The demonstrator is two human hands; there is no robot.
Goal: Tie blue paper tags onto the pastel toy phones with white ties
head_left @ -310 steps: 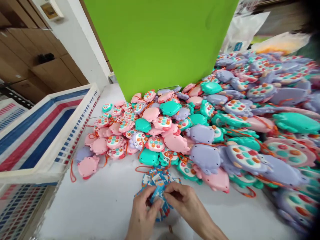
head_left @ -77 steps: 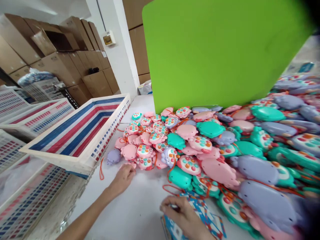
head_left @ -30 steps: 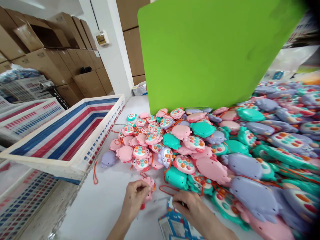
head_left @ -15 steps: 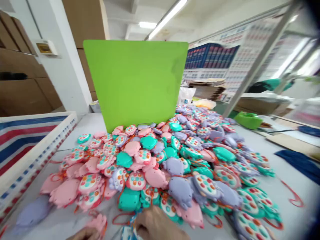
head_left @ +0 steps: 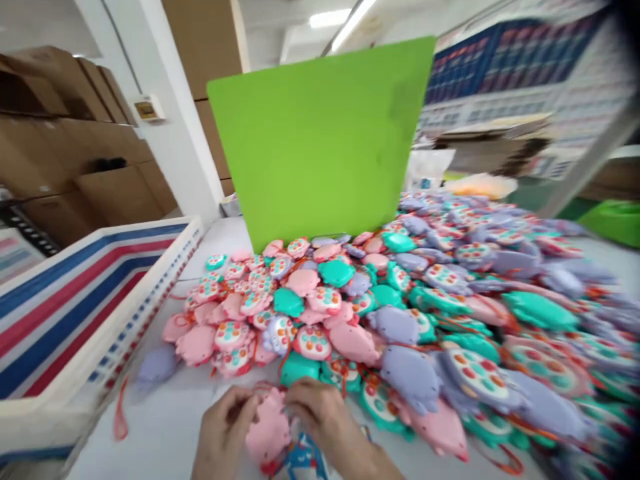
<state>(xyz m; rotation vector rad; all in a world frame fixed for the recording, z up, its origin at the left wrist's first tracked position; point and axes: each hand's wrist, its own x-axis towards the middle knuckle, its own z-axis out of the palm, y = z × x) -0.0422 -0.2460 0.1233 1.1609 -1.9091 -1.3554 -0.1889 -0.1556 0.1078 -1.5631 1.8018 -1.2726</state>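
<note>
A pink animal-shaped plastic toy (head_left: 269,430) is between my hands, its smooth back facing up. My left hand (head_left: 223,430) has its fingers closed on the toy's left edge. At the toy's upper right edge, my right hand (head_left: 325,420) is closed in a pinch; what lies in the fingertips is hidden and blurred. Under that hand lies a blue-and-white printed packet (head_left: 303,460), partly covered. Just beyond both hands spreads a heap of similar pink, teal and lilac toys (head_left: 350,337) with red cords, some showing coloured buttons.
A white crate (head_left: 187,243) with a striped lining stands at the left. Behind the heap rises a green board (head_left: 325,147). One lilac toy (head_left: 157,367) and a red cord (head_left: 120,413) lie near the crate. Cardboard boxes (head_left: 120,193) are stacked at the back left.
My view has swung left. The pink toy in my left hand has come up and right to meet my right hand, which has moved off the blue-and-white packet to the toy's edge.
</note>
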